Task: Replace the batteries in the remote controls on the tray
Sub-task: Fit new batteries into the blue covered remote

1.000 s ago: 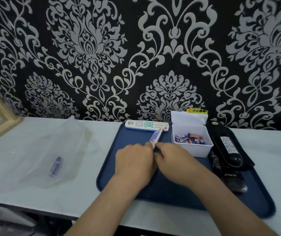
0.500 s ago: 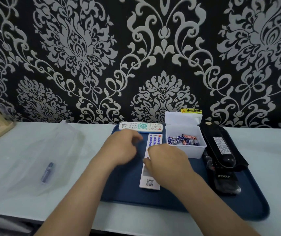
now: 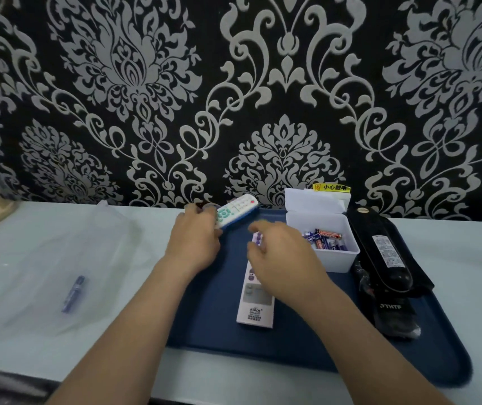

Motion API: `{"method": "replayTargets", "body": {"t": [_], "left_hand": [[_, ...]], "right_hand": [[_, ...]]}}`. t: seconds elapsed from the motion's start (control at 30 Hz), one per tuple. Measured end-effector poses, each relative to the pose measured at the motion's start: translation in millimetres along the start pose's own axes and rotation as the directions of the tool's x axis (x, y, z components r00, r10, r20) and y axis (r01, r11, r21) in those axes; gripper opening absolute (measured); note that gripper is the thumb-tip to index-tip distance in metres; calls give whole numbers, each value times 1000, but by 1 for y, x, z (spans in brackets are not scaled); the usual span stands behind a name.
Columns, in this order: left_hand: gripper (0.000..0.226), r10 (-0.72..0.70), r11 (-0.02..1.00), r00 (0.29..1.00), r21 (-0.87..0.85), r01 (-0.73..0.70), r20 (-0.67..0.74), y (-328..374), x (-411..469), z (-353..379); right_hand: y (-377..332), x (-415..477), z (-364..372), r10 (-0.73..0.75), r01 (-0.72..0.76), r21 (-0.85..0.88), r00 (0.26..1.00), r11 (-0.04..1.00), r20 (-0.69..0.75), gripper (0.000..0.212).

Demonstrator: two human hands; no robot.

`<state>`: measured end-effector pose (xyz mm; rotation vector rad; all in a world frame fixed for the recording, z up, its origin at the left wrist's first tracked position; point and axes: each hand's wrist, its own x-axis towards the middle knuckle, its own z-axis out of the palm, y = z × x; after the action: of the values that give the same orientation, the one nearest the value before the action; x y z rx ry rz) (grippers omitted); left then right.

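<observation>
Head view. Dark blue plastic tray (image 3: 204, 317) on pale bench (image 3: 467, 258), its near rim close to the bench's front edge.

Left hand (image 3: 196, 241): fingers grip white green-buttoned remote control (image 3: 233, 213), tilted at the tray's far left rim.

Right hand (image 3: 283, 258): fingers loosely curled, holding nothing, above long white purple-buttoned remote control (image 3: 255, 302) lying mid-tray.

White plastic battery box (image 3: 336, 258): near it, to the right. Bare tray floor to its left.

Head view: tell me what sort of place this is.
Probably a room in a home or a small indoor work spot: black-and-silver damask wallpaper behind a pale table, on which a blue tray holds remote controls and a box of batteries.
</observation>
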<state>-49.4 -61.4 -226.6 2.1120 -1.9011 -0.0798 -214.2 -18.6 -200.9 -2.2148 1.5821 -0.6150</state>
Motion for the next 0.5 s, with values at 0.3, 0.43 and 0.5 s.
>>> {"method": "replayTargets", "body": {"t": [0.3, 0.43, 0.5], "left_hand": [[56, -143, 674, 970, -737, -51, -198, 23, -74, -46], [32, -152, 264, 988, -964, 35, -5, 16, -78, -56], [22, -173, 414, 975, -908, -58, -142, 14, -82, -53]], "right_hand": [[-32, 7, 2, 148, -206, 962, 972, 181, 181, 27], [-33, 11, 1, 152, -158, 987, 975, -27, 160, 26], [-37, 10, 1, 127, -167, 986, 977, -23, 169, 27]]}}
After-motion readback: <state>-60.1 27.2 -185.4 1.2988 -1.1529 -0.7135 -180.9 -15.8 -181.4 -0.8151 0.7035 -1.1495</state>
